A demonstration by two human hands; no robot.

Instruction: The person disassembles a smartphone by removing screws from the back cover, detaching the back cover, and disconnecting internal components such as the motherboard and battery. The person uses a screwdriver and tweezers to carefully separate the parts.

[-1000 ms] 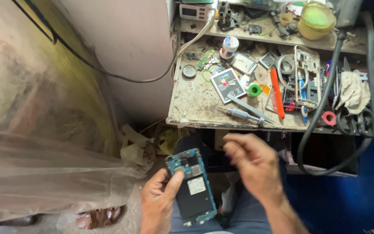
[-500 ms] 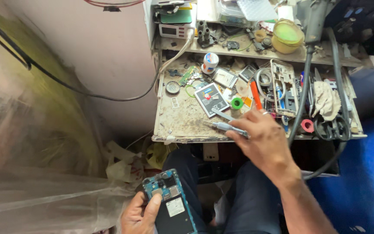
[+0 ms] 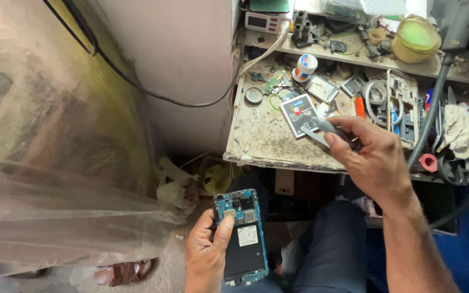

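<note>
My left hand point(image 3: 206, 255) is closed around the opened black phone with its blue circuit board exposed point(image 3: 243, 236), thumb pressed on the upper board, held low at about 6 o'clock over my lap. My right hand point(image 3: 373, 157) is at 3 o'clock above the front edge of the stained, cluttered workbench point(image 3: 264, 135), fingers pinched shut on slim grey metal tweezers point(image 3: 321, 130) whose tip points toward 10 o'clock. Just beyond the tip lies 1 flat dark phone battery with a blue and red label point(image 3: 298, 113), with a round white pot point(image 3: 305, 67) at 12 o'clock.
</note>
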